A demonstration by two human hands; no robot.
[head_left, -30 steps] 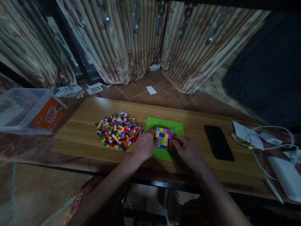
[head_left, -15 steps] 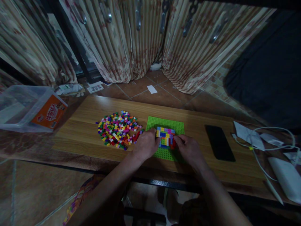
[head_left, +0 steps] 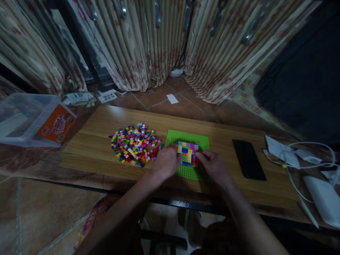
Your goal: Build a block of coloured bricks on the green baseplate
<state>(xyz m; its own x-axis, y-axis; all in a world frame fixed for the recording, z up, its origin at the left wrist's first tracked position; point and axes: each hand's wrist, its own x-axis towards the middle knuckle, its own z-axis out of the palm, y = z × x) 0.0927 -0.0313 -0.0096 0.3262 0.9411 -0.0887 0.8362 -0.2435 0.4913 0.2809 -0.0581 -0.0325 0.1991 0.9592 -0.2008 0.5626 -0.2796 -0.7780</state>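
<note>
A light green studded baseplate [head_left: 174, 135] lies on the wooden board, with a squarish build of multicoloured toy bricks [head_left: 189, 150] on it. My left hand [head_left: 165, 161] grips the build's left side, its thumb along the edge and its other fingers mostly hidden. At the right edge, by some red bricks, my right hand [head_left: 214, 165] has thumb and finger pinched against the build. Whether a loose brick sits in that pinch is too small to see. Left of the plate spreads a heap of loose toy bricks [head_left: 132, 143] in many colours.
A black phone-like slab [head_left: 249, 159] lies on the wooden board [head_left: 87, 141] to the right. Beyond it are white cables, papers and a white device [head_left: 322, 200]. A clear plastic bin [head_left: 29, 106] with an orange label stands at the left. Curtains hang behind.
The view has shifted slightly. Blue now shows along the build's near edge, and fewer red bricks show beside my right fingers. Both hands stay at the build's sides.
</note>
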